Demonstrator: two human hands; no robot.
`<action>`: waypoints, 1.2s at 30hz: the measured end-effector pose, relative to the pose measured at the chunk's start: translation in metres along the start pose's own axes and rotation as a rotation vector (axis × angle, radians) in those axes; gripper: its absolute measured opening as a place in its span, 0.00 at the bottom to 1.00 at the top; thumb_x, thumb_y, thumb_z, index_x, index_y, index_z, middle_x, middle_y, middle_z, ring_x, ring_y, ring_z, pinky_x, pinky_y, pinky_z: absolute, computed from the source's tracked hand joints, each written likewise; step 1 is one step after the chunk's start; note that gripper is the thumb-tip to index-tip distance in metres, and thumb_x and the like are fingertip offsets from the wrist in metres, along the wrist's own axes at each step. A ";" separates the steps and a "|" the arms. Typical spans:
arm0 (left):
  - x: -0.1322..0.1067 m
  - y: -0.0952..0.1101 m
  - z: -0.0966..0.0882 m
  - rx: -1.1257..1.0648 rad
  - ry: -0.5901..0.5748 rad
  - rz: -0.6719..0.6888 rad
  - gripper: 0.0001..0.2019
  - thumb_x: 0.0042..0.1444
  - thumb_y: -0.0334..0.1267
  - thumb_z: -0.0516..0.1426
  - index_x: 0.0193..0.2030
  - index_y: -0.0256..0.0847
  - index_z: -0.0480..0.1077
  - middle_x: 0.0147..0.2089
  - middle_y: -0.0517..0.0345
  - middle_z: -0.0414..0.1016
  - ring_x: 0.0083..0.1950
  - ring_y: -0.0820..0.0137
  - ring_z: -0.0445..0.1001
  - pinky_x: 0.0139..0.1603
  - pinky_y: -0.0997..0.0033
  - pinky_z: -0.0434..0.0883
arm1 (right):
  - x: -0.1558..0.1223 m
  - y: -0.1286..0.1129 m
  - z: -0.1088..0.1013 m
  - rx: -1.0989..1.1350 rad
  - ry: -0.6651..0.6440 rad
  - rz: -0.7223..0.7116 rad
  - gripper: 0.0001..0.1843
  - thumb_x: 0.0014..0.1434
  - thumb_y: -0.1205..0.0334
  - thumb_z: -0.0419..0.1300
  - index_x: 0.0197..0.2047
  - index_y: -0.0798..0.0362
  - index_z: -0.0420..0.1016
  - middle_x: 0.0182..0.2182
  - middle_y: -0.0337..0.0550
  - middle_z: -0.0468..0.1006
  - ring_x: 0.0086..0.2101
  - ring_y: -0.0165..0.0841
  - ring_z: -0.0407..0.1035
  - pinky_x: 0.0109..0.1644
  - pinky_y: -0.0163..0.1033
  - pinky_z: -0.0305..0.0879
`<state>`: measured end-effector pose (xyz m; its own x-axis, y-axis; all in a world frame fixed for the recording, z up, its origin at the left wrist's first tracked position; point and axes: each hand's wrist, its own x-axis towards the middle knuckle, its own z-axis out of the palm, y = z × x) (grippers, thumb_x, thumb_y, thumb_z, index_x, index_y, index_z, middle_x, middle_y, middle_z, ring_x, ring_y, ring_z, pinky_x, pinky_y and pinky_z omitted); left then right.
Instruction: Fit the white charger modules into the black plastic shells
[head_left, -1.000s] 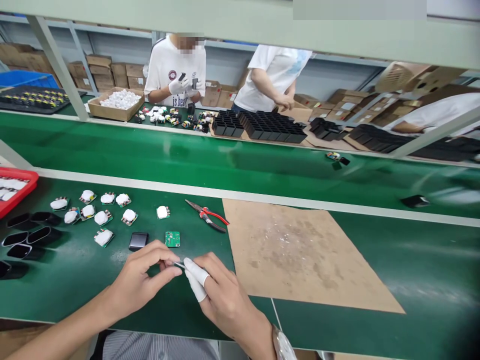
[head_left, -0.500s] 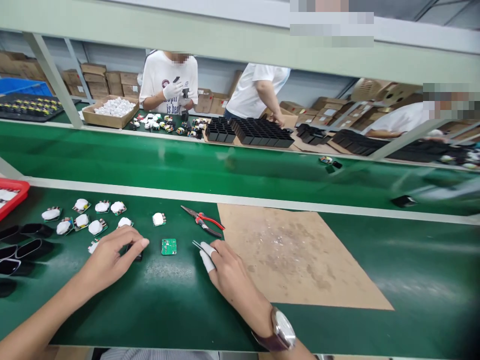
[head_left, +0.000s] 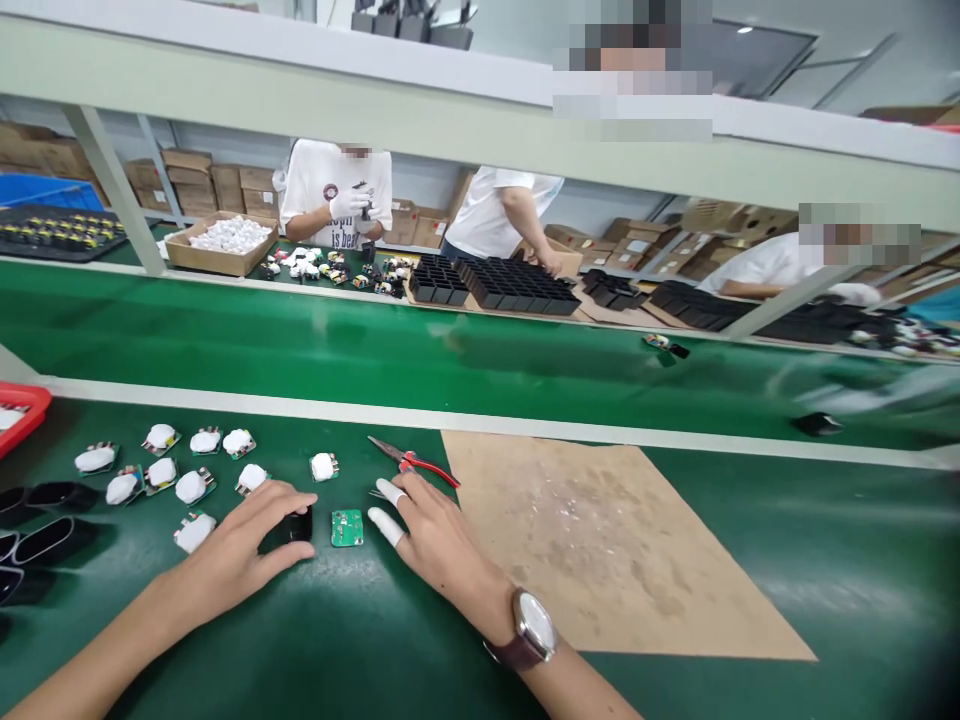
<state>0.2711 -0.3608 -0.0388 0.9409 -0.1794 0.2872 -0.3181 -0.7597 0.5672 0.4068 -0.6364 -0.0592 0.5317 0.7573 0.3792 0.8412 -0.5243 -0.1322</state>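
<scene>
My left hand [head_left: 240, 548] reaches forward over the green bench, its fingers and thumb closed round a small black housing [head_left: 298, 522]. A bare green circuit board [head_left: 347, 527] lies just right of it, between my hands. My right hand [head_left: 429, 532] lies flat on the bench with fingers spread. White cots cover its thumb and index finger, and a watch is on the wrist. A thin metal tip, perhaps tweezers [head_left: 373, 493], shows by the index fingertip. Red-handled cutters [head_left: 416, 463] lie just beyond that hand.
Several white-topped boards [head_left: 193, 486] lie at the left, with black oval housings [head_left: 45, 540] and a red tray [head_left: 22, 412] at the left edge. A brown cardboard sheet [head_left: 607, 535] lies to the right. Beyond the green conveyor [head_left: 480, 350], other people work among black trays and boxes.
My hands have parted. The left moved left and forward onto the black housing. The right moved forward toward the cutters and flattened out. The camera has tilted up.
</scene>
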 end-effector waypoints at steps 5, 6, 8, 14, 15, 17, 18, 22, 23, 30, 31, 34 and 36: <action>-0.007 0.000 0.010 -0.064 -0.033 -0.054 0.23 0.71 0.37 0.60 0.70 0.50 0.64 0.64 0.49 0.72 0.62 0.62 0.77 0.63 0.62 0.76 | 0.035 -0.009 0.005 0.186 -0.024 -0.089 0.20 0.73 0.64 0.57 0.66 0.54 0.69 0.59 0.54 0.76 0.57 0.47 0.72 0.63 0.57 0.73; -0.009 0.000 0.011 -0.063 -0.063 -0.069 0.24 0.70 0.38 0.60 0.71 0.51 0.63 0.66 0.49 0.70 0.63 0.61 0.76 0.64 0.62 0.76 | 0.046 -0.009 0.008 0.205 -0.050 -0.102 0.22 0.72 0.66 0.59 0.67 0.54 0.67 0.62 0.55 0.74 0.60 0.48 0.70 0.65 0.59 0.71; -0.011 0.001 0.014 -0.059 -0.105 -0.067 0.27 0.68 0.40 0.63 0.71 0.51 0.63 0.67 0.49 0.69 0.63 0.60 0.76 0.63 0.62 0.77 | 0.069 -0.009 0.016 0.277 -0.121 -0.130 0.25 0.68 0.69 0.62 0.67 0.54 0.67 0.64 0.56 0.73 0.62 0.48 0.68 0.67 0.59 0.69; -0.014 0.001 0.022 -0.002 -0.111 0.123 0.28 0.66 0.47 0.65 0.69 0.45 0.64 0.58 0.48 0.77 0.58 0.55 0.78 0.63 0.52 0.76 | 0.131 -0.028 0.037 0.444 -0.216 -0.247 0.12 0.62 0.75 0.62 0.46 0.51 0.75 0.45 0.44 0.79 0.48 0.38 0.73 0.56 0.44 0.74; -0.014 0.001 0.024 0.009 -0.115 0.137 0.28 0.67 0.48 0.65 0.69 0.44 0.64 0.57 0.47 0.78 0.56 0.55 0.78 0.63 0.50 0.76 | 0.138 -0.032 0.041 0.449 -0.213 -0.262 0.12 0.61 0.75 0.62 0.46 0.52 0.75 0.45 0.44 0.79 0.48 0.38 0.73 0.56 0.43 0.74; -0.014 0.000 0.025 0.026 -0.125 0.146 0.29 0.66 0.50 0.65 0.69 0.43 0.64 0.56 0.46 0.78 0.55 0.54 0.78 0.61 0.49 0.77 | 0.149 -0.040 0.048 0.449 -0.212 -0.288 0.15 0.62 0.74 0.64 0.51 0.54 0.74 0.48 0.48 0.78 0.50 0.40 0.73 0.58 0.46 0.74; -0.014 -0.001 0.025 0.032 -0.128 0.149 0.29 0.66 0.51 0.65 0.68 0.42 0.64 0.56 0.46 0.78 0.55 0.54 0.78 0.60 0.49 0.77 | 0.152 -0.042 0.049 0.446 -0.213 -0.294 0.17 0.63 0.73 0.64 0.54 0.55 0.73 0.51 0.51 0.78 0.52 0.42 0.73 0.60 0.48 0.74; -0.016 -0.004 0.021 0.068 -0.124 0.146 0.29 0.68 0.52 0.63 0.69 0.41 0.63 0.58 0.44 0.77 0.57 0.52 0.78 0.61 0.49 0.78 | 0.136 -0.032 0.031 0.397 -0.158 -0.267 0.20 0.70 0.66 0.60 0.64 0.55 0.68 0.60 0.57 0.73 0.60 0.47 0.69 0.65 0.56 0.70; -0.016 -0.005 0.020 0.073 -0.124 0.139 0.28 0.69 0.51 0.62 0.70 0.42 0.63 0.59 0.45 0.77 0.58 0.53 0.78 0.61 0.50 0.77 | 0.124 -0.026 0.022 0.372 -0.137 -0.248 0.18 0.72 0.65 0.58 0.64 0.54 0.68 0.58 0.56 0.74 0.58 0.46 0.70 0.64 0.56 0.72; -0.016 -0.008 0.020 0.025 -0.157 0.090 0.22 0.73 0.44 0.58 0.71 0.45 0.63 0.61 0.48 0.75 0.60 0.55 0.75 0.63 0.51 0.74 | 0.015 0.021 -0.016 0.047 -0.191 -0.131 0.15 0.70 0.70 0.56 0.58 0.54 0.73 0.50 0.56 0.77 0.50 0.48 0.75 0.53 0.59 0.79; -0.016 -0.009 0.020 0.016 -0.160 0.090 0.22 0.73 0.44 0.58 0.70 0.46 0.63 0.61 0.49 0.75 0.60 0.55 0.75 0.63 0.51 0.74 | 0.003 0.026 -0.013 0.023 -0.184 -0.126 0.18 0.68 0.74 0.55 0.59 0.54 0.73 0.50 0.56 0.77 0.50 0.47 0.76 0.53 0.57 0.80; -0.014 -0.010 0.025 -0.001 -0.165 0.082 0.22 0.73 0.44 0.58 0.70 0.48 0.63 0.60 0.50 0.75 0.59 0.56 0.75 0.61 0.53 0.74 | -0.012 0.035 0.003 -0.015 -0.114 -0.143 0.27 0.60 0.82 0.51 0.58 0.54 0.73 0.49 0.54 0.78 0.49 0.44 0.76 0.52 0.51 0.81; -0.014 -0.012 0.028 -0.010 -0.158 0.074 0.23 0.73 0.44 0.59 0.71 0.48 0.62 0.59 0.51 0.75 0.59 0.56 0.74 0.60 0.53 0.75 | -0.008 0.036 0.014 -0.048 -0.058 -0.145 0.28 0.56 0.85 0.49 0.53 0.54 0.75 0.48 0.53 0.78 0.48 0.43 0.76 0.53 0.50 0.81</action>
<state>0.2646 -0.3667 -0.0716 0.9212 -0.3315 0.2037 -0.3875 -0.7345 0.5571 0.4342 -0.6562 -0.0799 0.4111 0.8468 0.3376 0.9045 -0.4251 -0.0353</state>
